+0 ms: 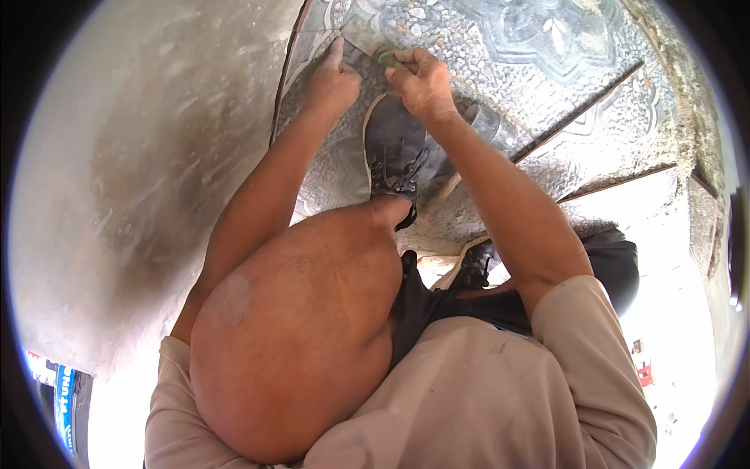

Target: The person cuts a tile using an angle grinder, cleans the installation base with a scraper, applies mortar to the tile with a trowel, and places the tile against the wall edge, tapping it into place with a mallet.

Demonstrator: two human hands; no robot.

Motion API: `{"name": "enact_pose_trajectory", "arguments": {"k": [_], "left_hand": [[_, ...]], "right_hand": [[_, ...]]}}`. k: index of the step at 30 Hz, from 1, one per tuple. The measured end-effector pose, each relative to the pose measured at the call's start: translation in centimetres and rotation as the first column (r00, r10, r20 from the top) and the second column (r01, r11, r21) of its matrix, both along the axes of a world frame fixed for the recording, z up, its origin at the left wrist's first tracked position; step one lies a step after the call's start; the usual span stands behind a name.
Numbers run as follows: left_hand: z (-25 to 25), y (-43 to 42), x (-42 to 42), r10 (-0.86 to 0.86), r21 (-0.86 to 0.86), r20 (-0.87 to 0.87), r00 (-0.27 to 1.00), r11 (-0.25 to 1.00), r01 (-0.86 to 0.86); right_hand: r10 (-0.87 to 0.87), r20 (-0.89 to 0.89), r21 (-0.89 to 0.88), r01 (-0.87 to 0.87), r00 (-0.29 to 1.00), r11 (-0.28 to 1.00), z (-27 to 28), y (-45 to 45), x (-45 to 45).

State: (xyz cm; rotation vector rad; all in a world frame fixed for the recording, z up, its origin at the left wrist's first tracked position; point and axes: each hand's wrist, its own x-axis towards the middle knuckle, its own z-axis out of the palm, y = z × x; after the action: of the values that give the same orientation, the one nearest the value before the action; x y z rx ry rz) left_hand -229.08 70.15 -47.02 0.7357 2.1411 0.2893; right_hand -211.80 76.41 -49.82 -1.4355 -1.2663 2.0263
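My left hand point(334, 81) reaches to the patterned floor tiles, its index finger stretched out and its other fingers curled. That fingertip touches the surface by a joint between tiles, close to the wall. To its right, my right hand point(426, 84) pinches a small, curved green piece point(384, 57) between thumb and fingers, just over the tiles. The piece is too small to name its kind. Under both hands lies a grey tile point(461, 43) with a pebble-like relief and smooth curved shapes. Just below the hands, a dark laced shoe point(394, 144) stands on the tiles.
A plastered wall point(172, 117) rises along the left. Two thin dark strips point(582, 112) lie slanting at the right, by a rough cement edge point(687, 102). The second shoe point(475, 266) is further back. A blue banner point(64, 399) shows at the lower left.
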Motion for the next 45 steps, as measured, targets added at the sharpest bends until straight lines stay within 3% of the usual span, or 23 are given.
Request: {"name": "enact_pose_trajectory", "arguments": {"k": [1,3,6,10,12,16,18,25,27,34,36,39,42,45], "left_hand": [[0.4,-0.1,0.3,0.02,0.002,0.015,1.0,1.0,-0.02],[1.7,0.1,1.3,-0.146,-0.037,-0.147,0.978,0.989,0.142],[1.0,0.4,0.2,-0.137,-0.016,-0.122,0.983,0.991,0.136],[0.3,0.2,0.1,-0.127,-0.06,-0.152,0.98,0.991,0.119],[-0.1,-0.1,0.2,-0.049,-0.027,-0.075,0.996,0.999,0.047],[-0.2,0.4,-1.0,-0.107,0.017,-0.026,0.994,0.994,0.108],[1.4,0.7,0.7,0.047,-0.094,0.125,0.991,0.995,-0.035],[2.2,1.3,1.5,0.043,-0.089,0.075,0.996,0.995,-0.037],[1.9,1.2,1.4,-0.058,-0.054,0.03,0.998,0.997,0.059],[1.1,0.8,0.8,-0.076,-0.049,-0.002,0.997,0.996,0.076],[1.2,0.8,1.0,-0.144,-0.032,-0.049,0.988,0.989,0.142],[2.6,0.4,1.8,-0.262,-0.001,-0.149,0.953,0.964,0.265],[2.9,-0.1,1.5,-0.327,-0.042,-0.188,0.926,0.945,0.325],[3.1,-0.6,1.5,-0.301,-0.052,-0.196,0.933,0.954,0.296]], "right_hand": [[0.001,-0.001,-0.003,-0.001,1.0,1.0,0.3,-0.1,-0.1],[0.016,0.051,0.035,-0.018,0.999,0.999,-0.3,0.0,-0.1],[-0.039,-0.023,0.004,0.039,0.999,0.999,-1.0,-0.3,-0.5],[0.001,0.027,0.0,-0.001,1.0,1.0,-0.3,-0.1,-0.4],[-0.01,0.016,0.058,0.009,1.0,0.998,-0.6,-0.1,-0.4],[0.01,0.073,-0.017,-0.008,0.997,1.0,0.0,-0.1,-0.3],[-0.011,0.061,-0.019,0.012,0.998,1.0,-0.4,-0.2,-0.4],[0.007,0.093,0.052,-0.012,0.996,0.999,0.4,-0.1,-0.4],[0.021,0.147,0.114,-0.038,0.989,0.993,0.8,-0.1,-0.4],[0.068,0.267,0.192,-0.122,0.961,0.974,2.8,0.0,0.0],[0.15,0.374,0.177,-0.229,0.915,0.957,4.4,0.2,0.5],[0.082,0.402,0.152,-0.155,0.912,0.976,5.4,0.1,1.1],[0.113,0.414,0.161,-0.195,0.903,0.968,5.6,0.0,1.5],[0.14,0.393,0.162,-0.218,0.909,0.962,5.8,-0.4,1.2]]}}
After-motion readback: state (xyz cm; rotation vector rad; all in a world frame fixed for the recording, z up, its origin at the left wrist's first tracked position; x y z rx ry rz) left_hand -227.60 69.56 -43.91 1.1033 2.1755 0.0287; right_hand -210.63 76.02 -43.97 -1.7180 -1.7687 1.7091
